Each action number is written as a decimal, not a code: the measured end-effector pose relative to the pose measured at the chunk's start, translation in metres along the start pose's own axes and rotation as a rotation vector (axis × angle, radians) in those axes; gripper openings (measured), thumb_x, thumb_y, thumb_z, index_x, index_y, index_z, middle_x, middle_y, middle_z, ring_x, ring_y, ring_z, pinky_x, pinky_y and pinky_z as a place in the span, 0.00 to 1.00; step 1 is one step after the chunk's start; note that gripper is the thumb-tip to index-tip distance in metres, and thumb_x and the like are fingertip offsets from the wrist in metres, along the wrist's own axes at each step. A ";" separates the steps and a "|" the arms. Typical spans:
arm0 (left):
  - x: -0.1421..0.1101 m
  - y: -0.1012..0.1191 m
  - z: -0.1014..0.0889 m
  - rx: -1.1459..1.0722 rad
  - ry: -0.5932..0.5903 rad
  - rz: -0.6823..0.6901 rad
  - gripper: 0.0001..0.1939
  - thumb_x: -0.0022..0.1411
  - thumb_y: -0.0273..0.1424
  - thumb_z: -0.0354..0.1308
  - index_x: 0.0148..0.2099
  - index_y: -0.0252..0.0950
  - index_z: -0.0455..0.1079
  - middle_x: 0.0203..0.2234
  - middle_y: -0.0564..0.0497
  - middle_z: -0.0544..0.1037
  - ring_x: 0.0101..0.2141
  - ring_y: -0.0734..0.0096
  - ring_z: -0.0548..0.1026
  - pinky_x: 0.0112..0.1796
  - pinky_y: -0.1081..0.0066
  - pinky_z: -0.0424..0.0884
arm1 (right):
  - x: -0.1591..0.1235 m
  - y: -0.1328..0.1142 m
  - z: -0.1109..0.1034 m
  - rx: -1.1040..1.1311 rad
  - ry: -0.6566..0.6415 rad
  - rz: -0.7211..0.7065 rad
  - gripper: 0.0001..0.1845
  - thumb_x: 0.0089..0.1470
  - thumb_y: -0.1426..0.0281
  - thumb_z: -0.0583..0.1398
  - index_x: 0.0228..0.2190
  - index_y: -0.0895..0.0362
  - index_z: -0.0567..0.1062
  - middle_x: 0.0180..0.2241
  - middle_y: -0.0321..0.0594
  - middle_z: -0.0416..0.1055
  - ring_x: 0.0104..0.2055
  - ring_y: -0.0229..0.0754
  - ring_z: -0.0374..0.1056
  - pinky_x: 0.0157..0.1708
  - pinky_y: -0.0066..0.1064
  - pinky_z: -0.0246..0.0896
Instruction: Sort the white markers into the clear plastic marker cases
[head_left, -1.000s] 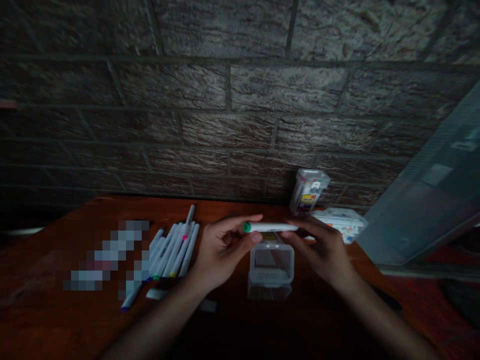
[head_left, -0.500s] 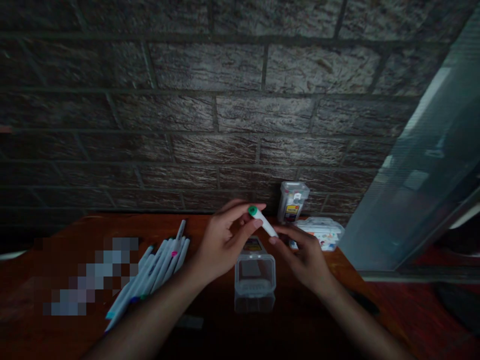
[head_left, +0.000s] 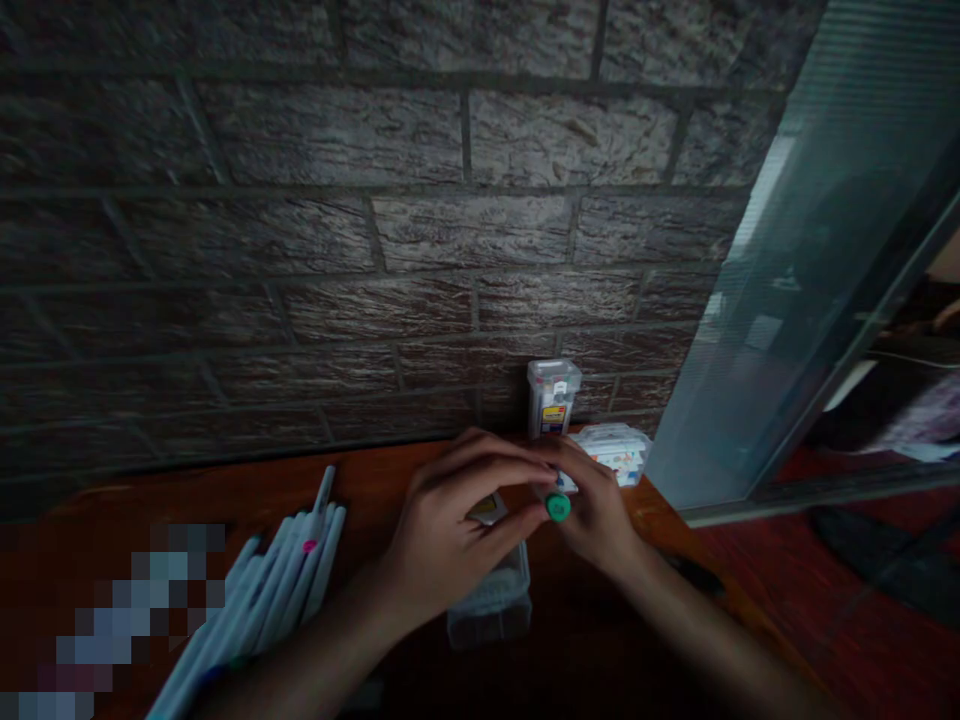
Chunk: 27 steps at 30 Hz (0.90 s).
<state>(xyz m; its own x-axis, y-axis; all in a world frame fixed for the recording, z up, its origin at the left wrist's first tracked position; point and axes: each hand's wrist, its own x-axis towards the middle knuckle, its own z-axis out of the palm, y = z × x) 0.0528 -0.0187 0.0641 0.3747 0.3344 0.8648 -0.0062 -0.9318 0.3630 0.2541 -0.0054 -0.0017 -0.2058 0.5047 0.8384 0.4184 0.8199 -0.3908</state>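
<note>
A white marker with a green end (head_left: 558,507) is turned almost end-on to me between my hands, so most of its barrel is hidden. My left hand (head_left: 450,535) pinches it from the left, thumb and fingertips at the green end. From the other side, the fingers of my right hand (head_left: 600,510) close round the barrel, partly covered by the left fingers. Below my left hand stands a clear plastic box (head_left: 491,615), its upper part hidden by that hand. Several white markers (head_left: 281,570) lie in a pile to the left, one with a pink end on top.
Against the brick wall (head_left: 420,300) stands a clear case with a yellow label (head_left: 553,400). A lower clear box with printed stickers (head_left: 619,460) is beside it. A dark object (head_left: 694,575) lies near the right edge of the wooden table (head_left: 390,470). Pixelation blurs the far left.
The marker has swung from lying crosswise to pointing its green end at me. My hands have come closer together. The view has turned to the right.
</note>
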 end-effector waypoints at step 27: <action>0.000 0.002 -0.009 0.026 -0.018 0.014 0.09 0.61 0.19 0.70 0.44 0.29 0.80 0.38 0.45 0.84 0.41 0.68 0.82 0.45 0.71 0.78 | 0.001 -0.007 0.000 -0.083 -0.037 -0.019 0.11 0.66 0.73 0.61 0.50 0.53 0.75 0.47 0.45 0.81 0.48 0.47 0.76 0.48 0.40 0.71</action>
<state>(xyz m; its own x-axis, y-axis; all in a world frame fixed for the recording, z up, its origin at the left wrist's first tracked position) 0.0444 -0.0199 0.0677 0.3916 0.3192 0.8630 0.0126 -0.9397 0.3419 0.2511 -0.0104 0.0016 -0.2467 0.5005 0.8299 0.4861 0.8047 -0.3409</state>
